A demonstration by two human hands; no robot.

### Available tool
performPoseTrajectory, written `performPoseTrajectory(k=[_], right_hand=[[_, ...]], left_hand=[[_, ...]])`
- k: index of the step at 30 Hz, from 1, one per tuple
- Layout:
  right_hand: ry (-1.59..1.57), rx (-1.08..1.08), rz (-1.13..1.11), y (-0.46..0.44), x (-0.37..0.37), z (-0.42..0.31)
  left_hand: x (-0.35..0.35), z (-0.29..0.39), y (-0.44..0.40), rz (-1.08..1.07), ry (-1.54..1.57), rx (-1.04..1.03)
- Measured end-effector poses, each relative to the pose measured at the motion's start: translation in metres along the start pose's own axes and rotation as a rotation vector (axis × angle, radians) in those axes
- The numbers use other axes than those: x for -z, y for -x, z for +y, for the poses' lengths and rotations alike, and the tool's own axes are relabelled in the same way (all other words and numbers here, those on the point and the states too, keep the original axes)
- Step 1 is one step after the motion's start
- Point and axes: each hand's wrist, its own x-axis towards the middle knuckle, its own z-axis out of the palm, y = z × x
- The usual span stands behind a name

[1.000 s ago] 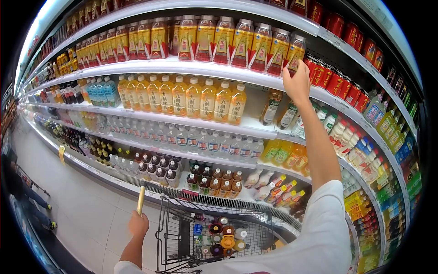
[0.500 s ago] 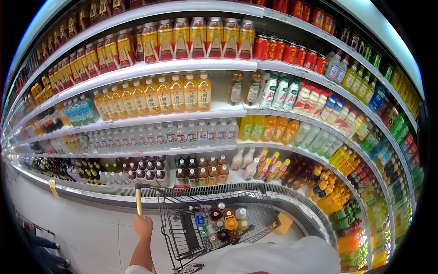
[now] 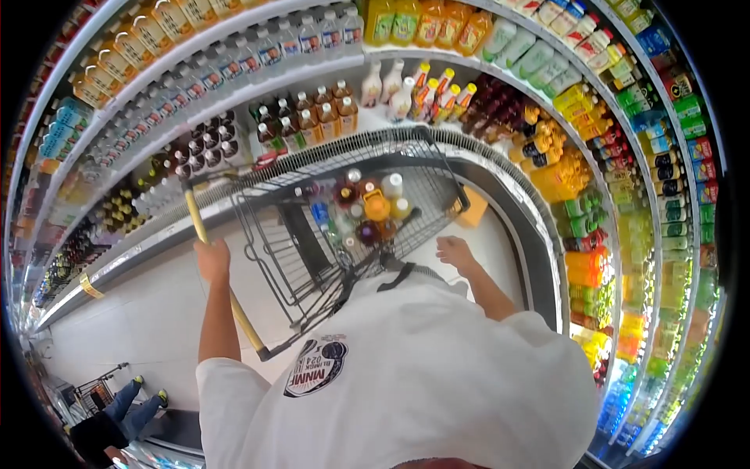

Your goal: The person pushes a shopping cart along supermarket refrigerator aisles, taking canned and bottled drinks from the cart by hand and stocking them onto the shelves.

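My left hand (image 3: pixel 212 261) is wrapped around the yellow handle of a black wire shopping cart (image 3: pixel 269 270). Several bottles (image 3: pixel 376 207) stand together inside the basket, with orange, white, dark purple and blue tops or bodies among them. My right hand (image 3: pixel 455 254) is past the basket's side, over the floor, its fingers loosely bent and apart, with nothing visible in them. Close to it, beside the cart's far end, lies an orange-yellow box (image 3: pixel 472 208). The cart stands right against the lowest shelf, and my white shirt hides part of its near side.
Curved drink shelves (image 3: pixel 445 129) wrap around the front and right. Brown-tea bottles (image 3: pixel 326 119) and white bottles with yellow-capped ones beside them (image 3: pixel 401 100) fill the low shelf. Another person (image 3: pixel 117 422) stands at lower left near a second cart (image 3: pixel 100 389).
The view has tilted down, so the shelves sit higher and more of my shirt shows. My right hand has come into view. My left hand still grips the cart handle.
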Motion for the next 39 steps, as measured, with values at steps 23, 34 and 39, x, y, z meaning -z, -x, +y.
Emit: performPoseTrajectory(k=[23,34,39], right_hand=[[0.317,0.109,-0.085,-0.122,0.027,-0.028],[0.939,0.349,-0.328,-0.252,-0.075,-0.096],[0.831,0.496,-0.283,-0.281,-0.079,-0.062]], left_hand=[[0.001,0.015,0.008,0.053,-0.086,0.172],[-0.001,0.028,0.014,0.128,-0.284,0.237],[-0.006,0.011,0.009,0.153,-0.298,0.236]])
